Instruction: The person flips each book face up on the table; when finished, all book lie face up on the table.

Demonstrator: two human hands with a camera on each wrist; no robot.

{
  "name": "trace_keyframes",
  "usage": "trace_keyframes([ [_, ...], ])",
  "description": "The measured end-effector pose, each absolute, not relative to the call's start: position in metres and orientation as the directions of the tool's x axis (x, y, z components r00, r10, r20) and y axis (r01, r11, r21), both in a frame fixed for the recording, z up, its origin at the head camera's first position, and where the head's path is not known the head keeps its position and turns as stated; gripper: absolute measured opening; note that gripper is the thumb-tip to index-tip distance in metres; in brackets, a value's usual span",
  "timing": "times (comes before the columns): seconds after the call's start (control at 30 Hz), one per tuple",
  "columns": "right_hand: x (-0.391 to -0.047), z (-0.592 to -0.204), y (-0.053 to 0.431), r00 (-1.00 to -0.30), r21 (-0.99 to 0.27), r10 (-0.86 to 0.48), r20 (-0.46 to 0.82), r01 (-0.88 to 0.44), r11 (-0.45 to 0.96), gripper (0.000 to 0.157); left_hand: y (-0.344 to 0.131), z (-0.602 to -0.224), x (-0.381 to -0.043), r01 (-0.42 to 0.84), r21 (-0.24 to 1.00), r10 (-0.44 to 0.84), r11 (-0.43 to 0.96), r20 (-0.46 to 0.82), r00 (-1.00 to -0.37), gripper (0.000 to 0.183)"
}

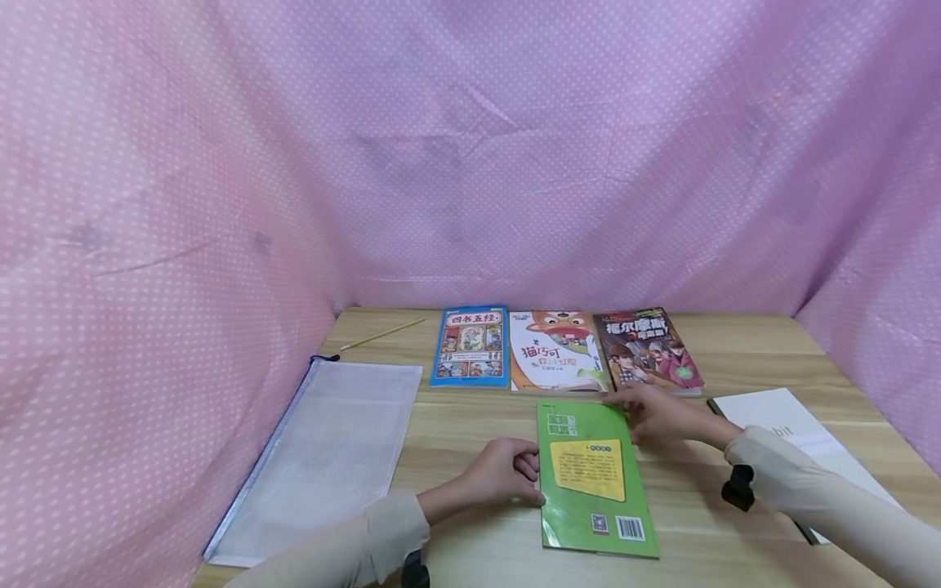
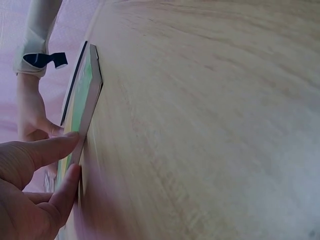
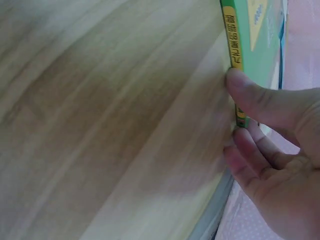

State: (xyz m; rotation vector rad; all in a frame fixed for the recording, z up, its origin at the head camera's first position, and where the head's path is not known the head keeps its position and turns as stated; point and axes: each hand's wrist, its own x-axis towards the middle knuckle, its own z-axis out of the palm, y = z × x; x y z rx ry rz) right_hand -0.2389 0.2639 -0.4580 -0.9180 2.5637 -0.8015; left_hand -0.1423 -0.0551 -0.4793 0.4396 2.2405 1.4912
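Observation:
A green book [image 1: 588, 523] with a yellow text panel and a barcode lies back cover up near the front of the wooden table. My left hand [image 1: 507, 472] holds its left page edge, where thumb and finger meet the pages [image 2: 90, 107] in the left wrist view. My right hand [image 1: 657, 412] grips the upper right corner. In the right wrist view, the right thumb [image 3: 250, 92] lies against the yellow-labelled spine [image 3: 232, 37], with the fingers around the corner.
Behind lie a blue book [image 1: 470, 376], a white book with an orange cartoon figure [image 1: 529, 322] and a dark comic-style book [image 1: 625, 327]. A mesh zip pouch [image 1: 331, 457] and a pencil [image 1: 382, 333] are left; a white book [image 1: 779, 416] lies right, partly under the right forearm. Pink dotted cloth [image 1: 515, 163] surrounds the table.

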Motion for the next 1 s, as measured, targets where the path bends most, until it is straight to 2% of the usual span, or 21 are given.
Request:
trace_keyframes([
  [0.5,-0.2339,-0.4622,0.2657,-0.767,-0.622,-0.641,-0.005,-0.500,0.603,0.063,-0.0529,-0.4771,-0.1407,0.050,0.909,0.474,0.414,-0.169,-0.864,0.065],
  [0.73,-0.2340,-0.4608,0.2700,-0.792,-0.622,-0.610,-0.019,-0.468,0.628,0.062,-0.0537,-0.4795,-0.1409,0.014,0.918,0.464,0.397,-0.187,-0.866,0.068],
  [1.0,-0.2344,-0.4539,0.2722,-0.783,-0.635,-0.621,0.044,-0.502,0.588,0.061,-0.0566,-0.4812,-0.1433,0.009,0.922,0.474,0.387,-0.191,-0.859,0.069],
])
